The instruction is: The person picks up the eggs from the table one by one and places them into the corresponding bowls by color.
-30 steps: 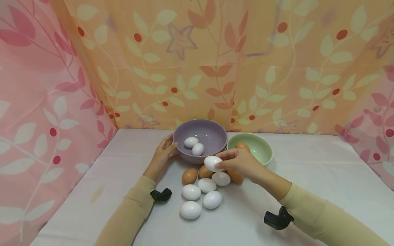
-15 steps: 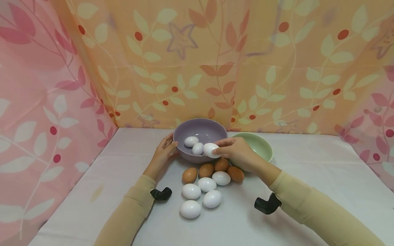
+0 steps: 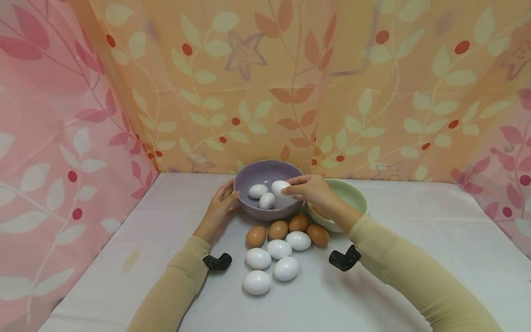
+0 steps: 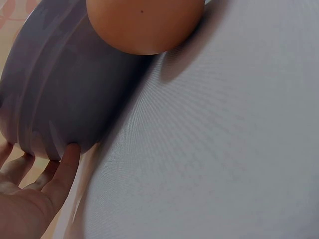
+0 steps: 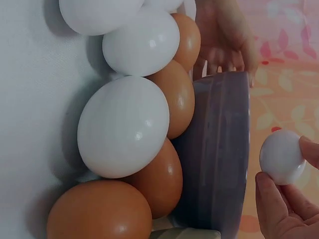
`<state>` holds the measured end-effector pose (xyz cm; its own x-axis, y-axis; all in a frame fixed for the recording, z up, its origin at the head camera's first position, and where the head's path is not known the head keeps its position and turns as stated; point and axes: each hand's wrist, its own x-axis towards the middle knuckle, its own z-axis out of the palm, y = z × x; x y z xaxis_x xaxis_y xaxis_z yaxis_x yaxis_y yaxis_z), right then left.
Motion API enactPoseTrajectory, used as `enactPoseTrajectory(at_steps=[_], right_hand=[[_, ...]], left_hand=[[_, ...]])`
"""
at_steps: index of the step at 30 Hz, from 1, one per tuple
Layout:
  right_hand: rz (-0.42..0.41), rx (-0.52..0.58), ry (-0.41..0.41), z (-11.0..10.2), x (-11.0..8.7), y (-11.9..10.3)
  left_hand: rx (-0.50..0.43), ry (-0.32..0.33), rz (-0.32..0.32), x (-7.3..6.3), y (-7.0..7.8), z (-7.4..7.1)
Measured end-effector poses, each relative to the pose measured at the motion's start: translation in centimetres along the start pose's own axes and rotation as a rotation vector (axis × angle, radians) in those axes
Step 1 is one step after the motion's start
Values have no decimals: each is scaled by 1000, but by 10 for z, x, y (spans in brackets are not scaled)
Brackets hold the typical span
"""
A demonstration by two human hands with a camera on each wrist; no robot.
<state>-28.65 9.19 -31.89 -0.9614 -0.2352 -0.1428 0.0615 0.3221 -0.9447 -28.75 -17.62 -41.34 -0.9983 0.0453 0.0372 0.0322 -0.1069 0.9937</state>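
Two white eggs [image 3: 258, 191] are in the purple bowl [image 3: 265, 215] near the table [image 3: 415, 226]'s far edge, relaxed left hand [image 3: 220, 206] touching it, right hand [image 3: 314, 191] pinching a third egg [image 3: 280, 188], nine eggs [image 3: 279, 249] waiting in front.

Smooth white egg [image 3: 279, 188]: pinched by right hand [image 3: 314, 190] above purple bowl [image 3: 265, 215]. Bowl: upright, left hand [image 3: 221, 204] touching side, two white eggs [image 3: 258, 191] inside.

Head view looks forward and down; wrist views (close in) share the purple bowl [image 5: 214, 149].
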Motion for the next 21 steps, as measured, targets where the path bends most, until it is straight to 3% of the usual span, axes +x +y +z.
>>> enactPoseTrajectory(at_steps=[11, 21], right_hand=[[23, 1, 45, 10, 25, -1], [31, -9, 134, 16, 44, -1]], left_hand=[[13, 6, 4, 0, -2, -1], [21, 4, 11, 1, -3, -2]])
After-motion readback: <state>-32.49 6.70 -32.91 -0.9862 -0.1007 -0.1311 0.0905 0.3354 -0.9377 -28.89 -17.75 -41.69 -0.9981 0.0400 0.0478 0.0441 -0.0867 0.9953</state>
